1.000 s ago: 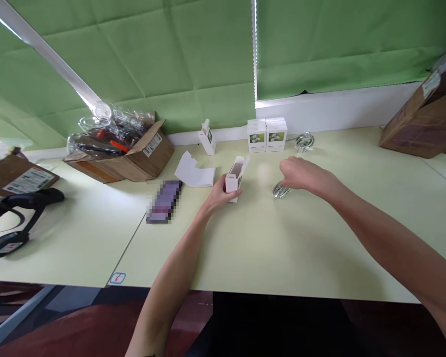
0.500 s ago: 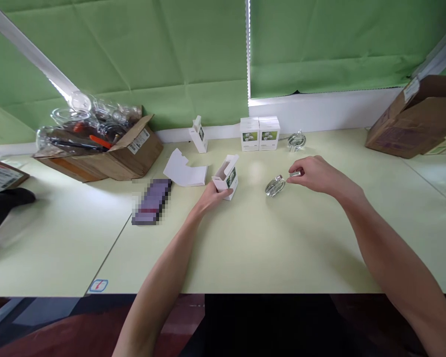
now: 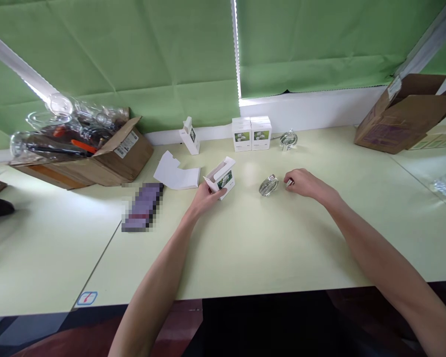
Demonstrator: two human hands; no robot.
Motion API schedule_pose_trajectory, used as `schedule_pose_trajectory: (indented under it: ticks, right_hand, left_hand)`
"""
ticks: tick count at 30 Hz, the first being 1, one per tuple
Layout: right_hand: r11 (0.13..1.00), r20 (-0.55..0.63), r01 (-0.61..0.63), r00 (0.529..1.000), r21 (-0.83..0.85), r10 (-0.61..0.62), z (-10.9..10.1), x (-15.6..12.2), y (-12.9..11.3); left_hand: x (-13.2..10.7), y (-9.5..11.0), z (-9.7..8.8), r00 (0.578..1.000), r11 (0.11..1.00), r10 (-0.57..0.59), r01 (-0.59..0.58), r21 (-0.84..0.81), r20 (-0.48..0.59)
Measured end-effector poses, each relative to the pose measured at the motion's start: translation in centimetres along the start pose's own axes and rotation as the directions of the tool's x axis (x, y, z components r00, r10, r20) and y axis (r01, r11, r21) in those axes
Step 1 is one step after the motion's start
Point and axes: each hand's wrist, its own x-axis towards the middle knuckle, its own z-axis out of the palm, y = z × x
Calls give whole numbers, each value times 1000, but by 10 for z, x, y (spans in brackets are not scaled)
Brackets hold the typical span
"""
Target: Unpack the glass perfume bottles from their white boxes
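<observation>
My left hand [image 3: 205,199] is wrapped round a small white box [image 3: 226,184] with a green picture on its front. The box is tilted, and its top flaps are open. My right hand [image 3: 303,182] pinches a small silvery piece [image 3: 290,182] just above the table; most of it is hidden by the fingers. Between the hands lies a shiny coiled bundle [image 3: 268,185], apart from both. A similar shiny bundle [image 3: 289,140] lies farther back. Left of the held box is an unfolded white carton piece [image 3: 176,176].
Two closed white boxes [image 3: 251,141] stand at the back, with an open white box [image 3: 191,136] to their left. A cardboard box [image 3: 111,166] full of bagged items is at left, another carton [image 3: 397,116] at right. A blurred-out purple flat object [image 3: 143,207] lies near my left arm.
My left hand has tipped the white box over further to the right. My right hand has turned slightly, still pinching the silvery piece. The whole view has shifted a little.
</observation>
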Motion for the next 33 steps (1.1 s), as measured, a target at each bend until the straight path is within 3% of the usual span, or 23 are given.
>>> schedule_pose_trajectory:
  ticks: [3, 6, 10, 13, 19, 24, 26, 29, 31, 33]
  right_hand:
    - [1000, 4, 6, 1000, 6, -6, -3, -3, 1]
    - [999, -79, 44, 996, 27, -42, -11, -13, -4]
    - [958, -280, 208, 949, 200, -148, -24, -27, -23]
    - [898, -316, 317, 923, 306, -219, -24, -30, -36]
    - [885, -398, 418, 862, 205, -315, -13, -21, -44]
    - [889, -522, 424, 805, 174, -282, -25, -26, -40]
    - [914, -534, 352, 821, 201, -199, -33, -31, -35]
    - [953, -412, 219, 904, 209, -117, -34, -39, -23]
    - [967, -279, 204, 947, 151, -156, -26, -42, -17]
    - [969, -174, 231, 961, 84, -215, -13, -43, -15]
  left_hand:
    - [1, -1, 0, 1000, 1000, 0, 0, 9, -9]
    - [0, -1, 1, 1000, 1000, 0, 0, 22, -20]
    - [0, 0, 0, 1000, 999, -3, 4, 39, -23]
    - [1, -2, 0, 1000, 1000, 10, -9, 23, -15]
    - [4, -8, -1, 1000, 999, 14, -14, 29, -14]
    - [3, -6, 0, 1000, 1000, 7, -6, 28, -14]
    - [2, -4, 0, 1000, 1000, 18, -18, 24, -11]
    - [2, -2, -1, 1000, 999, 22, -22, 37, -8]
    - [2, -2, -1, 1000, 999, 15, -14, 50, -12]
    - [2, -3, -1, 1000, 999, 9, -8, 52, -9]
